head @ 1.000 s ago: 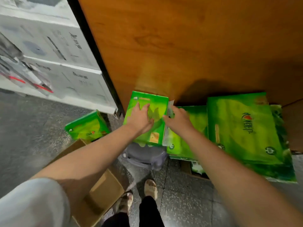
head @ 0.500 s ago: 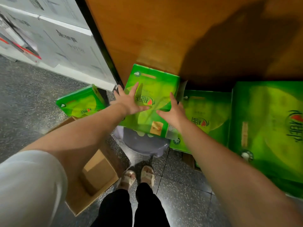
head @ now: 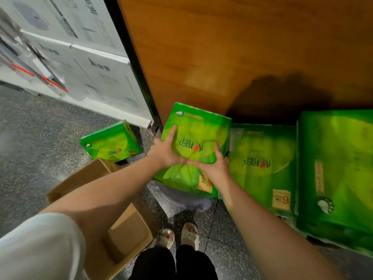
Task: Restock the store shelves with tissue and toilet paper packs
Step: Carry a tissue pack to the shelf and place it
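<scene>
Nearest you, your feet in pale sandals (head: 181,237) stand on the speckled floor (head: 40,150), with an open cardboard box (head: 121,229) just to their left. Your left arm, in a white sleeve (head: 38,247), and your bare right arm reach forward and meet on one green tissue pack (head: 195,138). Your left hand (head: 167,152) lies flat on the pack's left side, fingers straight and pointing up its face. Your right hand (head: 214,166) presses the pack's lower right, fingers extended against the wrapper (neither hand curls around it, as far as this view shows). The pack tilts toward you over a grey plastic-wrapped bundle (head: 181,199), its top edge against the wooden panel (head: 242,57). Just beside it on the right sits a second green pack (head: 262,166), touching it, and past that a larger green pack (head: 339,168). To the left, apart from these, a smaller green pack (head: 111,144) rests behind the box. Farther back on the left stand white printed cartons (head: 80,63).
</scene>
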